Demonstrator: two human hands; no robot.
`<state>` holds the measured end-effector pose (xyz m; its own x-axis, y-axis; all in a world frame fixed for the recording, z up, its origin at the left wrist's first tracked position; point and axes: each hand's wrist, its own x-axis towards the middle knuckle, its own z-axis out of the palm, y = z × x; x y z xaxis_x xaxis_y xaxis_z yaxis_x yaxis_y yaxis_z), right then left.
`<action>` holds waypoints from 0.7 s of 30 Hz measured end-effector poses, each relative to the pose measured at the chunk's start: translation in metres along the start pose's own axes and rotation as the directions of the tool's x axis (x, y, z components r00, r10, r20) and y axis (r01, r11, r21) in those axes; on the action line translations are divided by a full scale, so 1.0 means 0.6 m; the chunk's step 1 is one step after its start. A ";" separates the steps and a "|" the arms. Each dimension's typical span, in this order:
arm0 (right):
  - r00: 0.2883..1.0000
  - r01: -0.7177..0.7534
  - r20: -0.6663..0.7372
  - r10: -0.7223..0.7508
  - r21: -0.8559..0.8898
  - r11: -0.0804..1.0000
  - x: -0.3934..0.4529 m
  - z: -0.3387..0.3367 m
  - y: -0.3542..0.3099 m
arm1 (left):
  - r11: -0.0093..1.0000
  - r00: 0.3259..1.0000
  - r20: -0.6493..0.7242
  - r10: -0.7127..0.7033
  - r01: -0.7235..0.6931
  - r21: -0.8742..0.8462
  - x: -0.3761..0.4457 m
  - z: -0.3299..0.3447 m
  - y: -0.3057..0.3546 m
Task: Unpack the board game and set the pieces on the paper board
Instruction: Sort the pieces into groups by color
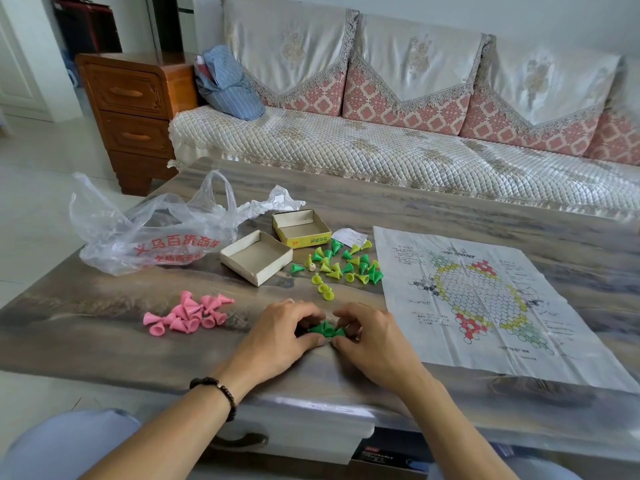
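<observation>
Head view shows both of my hands low on the table, close together, with a small cluster of green cones between them. My left hand has its fingers curled over the cluster from the left, and my right hand curls in from the right; the thumbs press toward each other at the near edge, so I am pinching and gathering these pieces — how many exactly I cannot tell, because the fingers hide some. These cones look like hollow thin plastic, so I judge them very light and stiff, with a smooth skin that can slip and roll on the glossy tabletop. The best hold, I think, is at the narrow tip with 2 fingertips, the wide base pointing down, so each one stands when I put it on the board. The paper board lies to my right, unfolded but creased, soft and easy to shift — a careless push would move it. No pieces stand on it yet. The mixed pile of green and yellow cones lies beyond my hands, and the pink cones are at my left.
</observation>
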<state>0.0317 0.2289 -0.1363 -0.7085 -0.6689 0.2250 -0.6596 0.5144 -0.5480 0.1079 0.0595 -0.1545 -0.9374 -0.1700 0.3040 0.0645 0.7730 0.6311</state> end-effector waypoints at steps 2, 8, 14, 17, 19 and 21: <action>1.000 0.000 -0.004 0.000 0.013 1.000 0.003 -0.006 0.000 | 1.000 1.000 0.016 0.016 -0.016 0.005 0.003 -0.006 -0.002; 0.987 -0.003 -0.163 -0.004 -0.045 0.999 0.064 -0.032 0.018 | 0.992 0.998 -0.070 0.002 0.007 0.123 0.050 -0.037 -0.023; 0.989 -0.010 -0.149 -0.022 -0.205 0.979 0.163 -0.038 0.046 | 0.919 0.997 -0.077 -0.010 0.039 0.393 0.118 -0.032 -0.024; 0.999 -0.012 -0.052 -0.005 -0.331 0.944 0.202 -0.037 0.050 | 0.835 0.997 -0.067 -0.038 0.068 0.547 0.137 -0.024 -0.021; 0.999 -0.008 0.039 0.026 -0.399 0.917 0.220 -0.033 0.056 | 0.822 0.996 -0.070 -0.049 0.080 0.563 0.144 -0.019 -0.025; 0.994 0.000 0.098 0.045 -0.421 0.907 0.232 -0.026 0.060 | 0.842 0.995 -0.080 -0.051 0.086 0.532 0.148 -0.017 -0.034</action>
<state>-0.0949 0.1626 -0.1123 -0.7097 -0.6942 0.1202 -0.7041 0.6925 -0.1573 0.0267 0.0227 -0.1331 -0.9091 -0.2576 0.3273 -0.2085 0.9617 0.1778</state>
